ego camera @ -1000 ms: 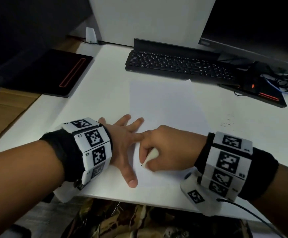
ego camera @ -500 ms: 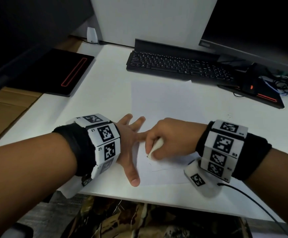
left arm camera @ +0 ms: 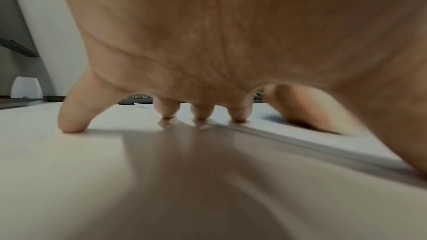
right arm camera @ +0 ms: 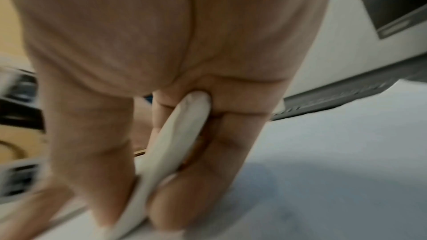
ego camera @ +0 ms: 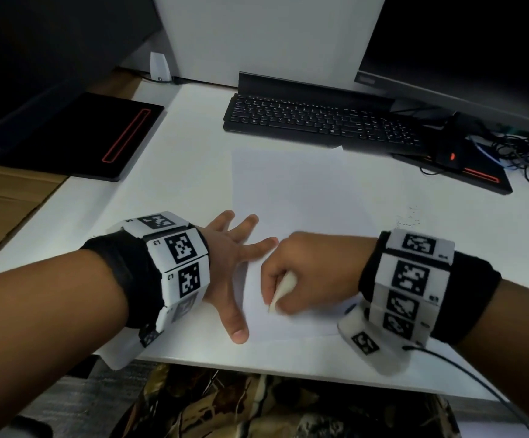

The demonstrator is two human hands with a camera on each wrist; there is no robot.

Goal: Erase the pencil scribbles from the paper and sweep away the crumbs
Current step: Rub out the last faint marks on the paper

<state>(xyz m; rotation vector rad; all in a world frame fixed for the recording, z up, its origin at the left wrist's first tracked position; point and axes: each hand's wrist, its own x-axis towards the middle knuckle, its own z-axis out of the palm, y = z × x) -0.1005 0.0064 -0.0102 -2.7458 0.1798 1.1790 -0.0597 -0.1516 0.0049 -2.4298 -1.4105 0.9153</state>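
Observation:
A white sheet of paper [ego camera: 294, 191] lies on the white desk [ego camera: 174, 184] in front of the keyboard. My left hand [ego camera: 234, 254] presses flat on the sheet's left edge, fingers spread; in the left wrist view its fingertips [left arm camera: 201, 116] stand on the desk and paper [left arm camera: 265, 123]. My right hand [ego camera: 307, 273] grips a white eraser [ego camera: 283, 289] and holds its tip against the lower part of the sheet. In the right wrist view the eraser [right arm camera: 175, 140] sits between thumb and fingers. Small crumbs [ego camera: 410, 216] lie on the desk right of the sheet. No scribbles are plain to see.
A black keyboard [ego camera: 320, 124] lies behind the paper, a monitor [ego camera: 465, 42] at the back right. A black pad with red trim [ego camera: 99, 137] is at the left, another with cables [ego camera: 465, 172] at the right. The desk's front edge is just below my hands.
My right hand with the eraser has moved back and forth over the lower part of the sheet. The left hand has stayed pressed on the paper's left edge.

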